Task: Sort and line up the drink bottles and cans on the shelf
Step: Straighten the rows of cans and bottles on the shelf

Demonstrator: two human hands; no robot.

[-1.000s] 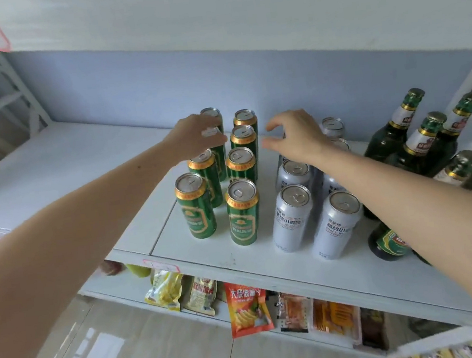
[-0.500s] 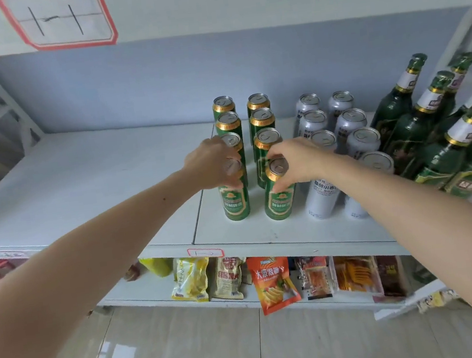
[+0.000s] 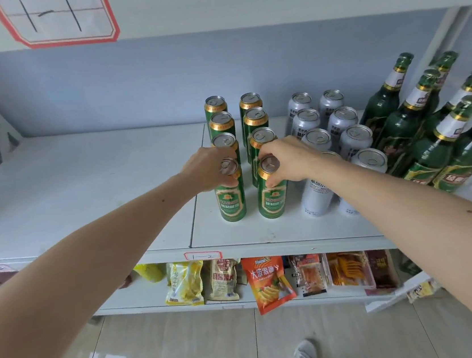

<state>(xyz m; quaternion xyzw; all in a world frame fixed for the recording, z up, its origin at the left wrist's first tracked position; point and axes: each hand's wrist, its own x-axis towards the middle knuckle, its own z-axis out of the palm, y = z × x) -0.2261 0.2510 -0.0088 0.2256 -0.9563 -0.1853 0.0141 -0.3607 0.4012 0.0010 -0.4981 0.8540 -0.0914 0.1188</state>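
Both hands on the front green cans of a white shelf.
The shelf (image 3: 82,197) stands against a blue wall, snack packs (image 3: 268,282) below, tiled floor under. Left hand (image 3: 212,166) grips the front left can (image 3: 230,197) by its top; right hand (image 3: 288,157) grips the front right can (image 3: 272,195). Silver cans (image 3: 316,192) and bottles (image 3: 401,128) stand to the right.
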